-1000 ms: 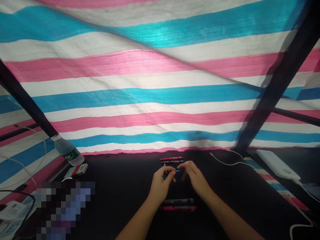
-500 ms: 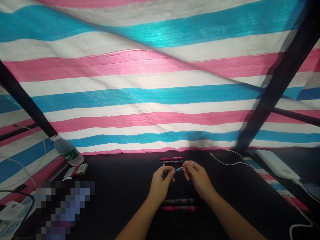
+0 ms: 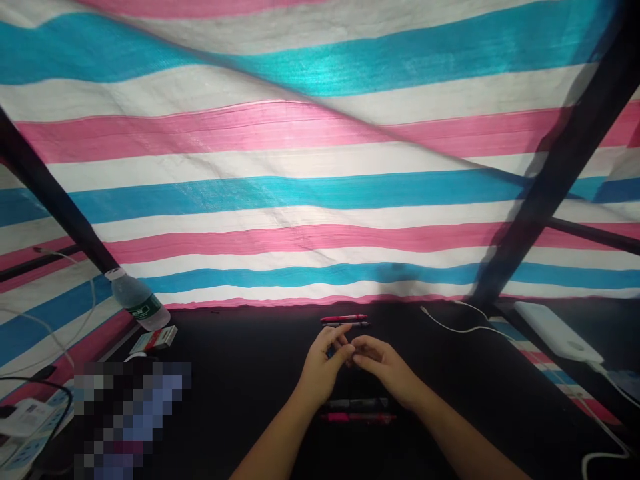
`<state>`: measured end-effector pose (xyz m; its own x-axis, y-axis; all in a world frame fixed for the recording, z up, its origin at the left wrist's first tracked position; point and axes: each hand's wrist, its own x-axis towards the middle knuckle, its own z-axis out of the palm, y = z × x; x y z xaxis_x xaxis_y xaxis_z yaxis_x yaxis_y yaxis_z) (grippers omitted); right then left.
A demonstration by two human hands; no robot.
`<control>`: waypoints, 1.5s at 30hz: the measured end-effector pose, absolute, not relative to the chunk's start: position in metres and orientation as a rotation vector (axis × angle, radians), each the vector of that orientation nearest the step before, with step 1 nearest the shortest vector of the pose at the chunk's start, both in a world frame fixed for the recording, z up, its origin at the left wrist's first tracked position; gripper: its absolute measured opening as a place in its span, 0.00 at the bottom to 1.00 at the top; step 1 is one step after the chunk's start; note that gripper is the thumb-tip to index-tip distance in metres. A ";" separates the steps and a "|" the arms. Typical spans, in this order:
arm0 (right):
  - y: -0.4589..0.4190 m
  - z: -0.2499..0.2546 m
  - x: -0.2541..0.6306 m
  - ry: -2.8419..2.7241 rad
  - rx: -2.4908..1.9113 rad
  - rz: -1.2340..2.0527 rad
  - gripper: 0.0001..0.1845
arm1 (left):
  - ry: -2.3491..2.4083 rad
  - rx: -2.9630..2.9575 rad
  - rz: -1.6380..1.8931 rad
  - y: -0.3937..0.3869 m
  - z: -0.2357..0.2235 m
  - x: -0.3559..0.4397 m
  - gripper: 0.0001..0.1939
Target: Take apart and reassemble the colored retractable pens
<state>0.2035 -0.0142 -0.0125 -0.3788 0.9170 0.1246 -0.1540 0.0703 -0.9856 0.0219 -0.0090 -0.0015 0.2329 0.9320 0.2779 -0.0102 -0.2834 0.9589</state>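
Over the black tabletop, my left hand is closed, with a bit of a blue pen showing between its fingers. Most of that pen is hidden. My right hand meets it from the right, its thumb and fingers pinched against the left fingertips; what it grips there is covered. Beyond my hands lie a red pen and a dark pen, side by side. Closer to me, between my forearms, rest a grey-black pen and a pink-red pen.
At the left stand a tilted water bottle, a small box and a power strip. A white power bank with cables lies at the right. A striped tarp hangs behind, between dark posts.
My hands have come together, and the right fingers have lowered and turned inward to the left fingertips. The thin blue-and-clear pen piece seen between them is now hidden.
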 end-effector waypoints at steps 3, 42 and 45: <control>-0.009 -0.015 0.205 -1.298 -0.797 1.445 0.03 | 0.934 1.363 1.159 -0.003 -0.014 0.020 0.20; -0.018 -0.009 0.204 -1.973 -0.992 0.828 0.13 | 0.842 1.440 1.387 -0.010 0.009 0.019 0.10; -0.018 -0.009 0.204 -1.976 -1.001 0.846 0.12 | 0.831 1.387 1.444 -0.009 0.010 0.018 0.10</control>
<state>0.2037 -0.0179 -0.0093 -0.4112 0.8528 0.3218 0.3560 0.4753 -0.8046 0.0180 -0.0094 0.0101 0.0774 0.9340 0.3488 -0.1674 -0.3327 0.9281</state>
